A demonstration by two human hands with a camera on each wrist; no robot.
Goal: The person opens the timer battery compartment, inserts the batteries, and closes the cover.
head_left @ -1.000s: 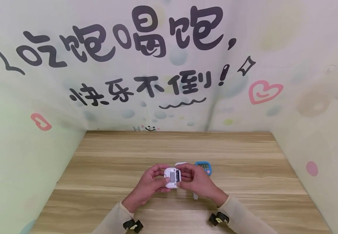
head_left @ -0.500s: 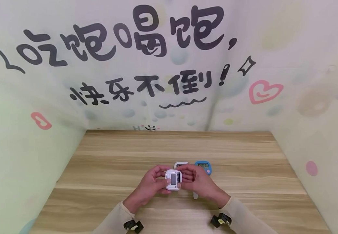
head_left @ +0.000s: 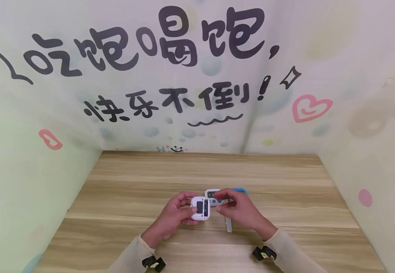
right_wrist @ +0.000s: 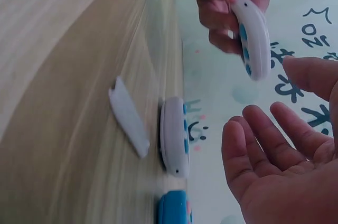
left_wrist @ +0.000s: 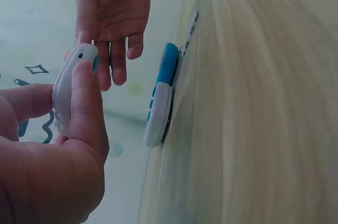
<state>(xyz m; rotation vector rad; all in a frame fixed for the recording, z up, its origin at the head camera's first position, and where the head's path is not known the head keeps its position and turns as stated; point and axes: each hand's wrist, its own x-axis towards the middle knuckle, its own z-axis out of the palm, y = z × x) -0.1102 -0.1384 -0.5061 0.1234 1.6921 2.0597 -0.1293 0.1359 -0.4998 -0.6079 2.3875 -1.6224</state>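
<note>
A white digital timer (head_left: 200,208) is in my left hand (head_left: 173,216), gripped between thumb and fingers with its back turned up. Along its right side the battery slot lies uncovered, and a dark battery (head_left: 205,208) sits in it. Small blue buttons show on the timer's underside in the right wrist view. Just to the right, my right hand (head_left: 243,212) hovers apart from the timer, its fingers loosely bent and holding nothing. Below that hand, a narrow white battery cover (head_left: 228,224) lies on the table, partly hidden in the head view but whole in the right wrist view.
On the wooden table (head_left: 132,182), a second white timer (head_left: 212,195) lies face up behind the hands. Beside it is a blue timer (head_left: 239,190), mostly covered by the right hand in the head view. A printed backdrop (head_left: 170,129) stands at the back and sides.
My right hand has let go of the timer and drawn off to the right, baring the battery slot and more of the second white timer. My left hand still holds its timer.
</note>
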